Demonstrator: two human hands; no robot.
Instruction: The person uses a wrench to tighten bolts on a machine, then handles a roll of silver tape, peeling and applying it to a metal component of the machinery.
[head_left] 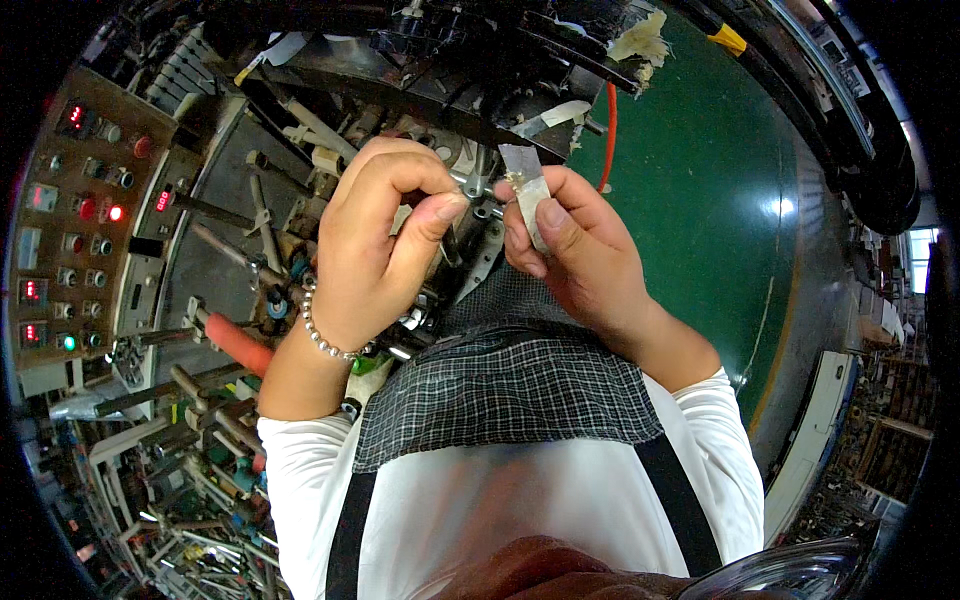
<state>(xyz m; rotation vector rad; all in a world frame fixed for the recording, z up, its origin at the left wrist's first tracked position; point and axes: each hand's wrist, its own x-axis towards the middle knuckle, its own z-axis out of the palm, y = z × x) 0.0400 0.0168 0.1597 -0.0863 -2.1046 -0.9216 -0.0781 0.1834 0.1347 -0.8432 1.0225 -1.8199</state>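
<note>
Seen from above, a person in a white long-sleeved top and a grey checked apron stands close against a crowded metal machine. At the far left, a beige control panel (pixel 75 215) carries rows of small knobs, red lit displays and red and green lamps. Just right of it, grey metal rods and levers (pixel 235 245) crowd the machine bed, with a red rounded handle (pixel 238 345) sticking out below them.

The left hand (pixel 375 240), with a silver bead bracelet (pixel 325 340) at the wrist, is raised over the machine's middle. Its fingers are curled in, thumb and forefinger pinched narrow together; whether something thin lies between them I cannot tell.

Just beside it, the right hand (pixel 575 255) holds a small pale strip of tape-like material (pixel 527 190), upright, pressed between thumb and forefinger. The strip's top end stands free above the fingertips, over the dark machine parts.

Behind the hands, a thin orange cable (pixel 610 130) runs down the machine's edge. To the right spreads a green painted floor (pixel 720 200), with shelves of clutter at the far right rim.
</note>
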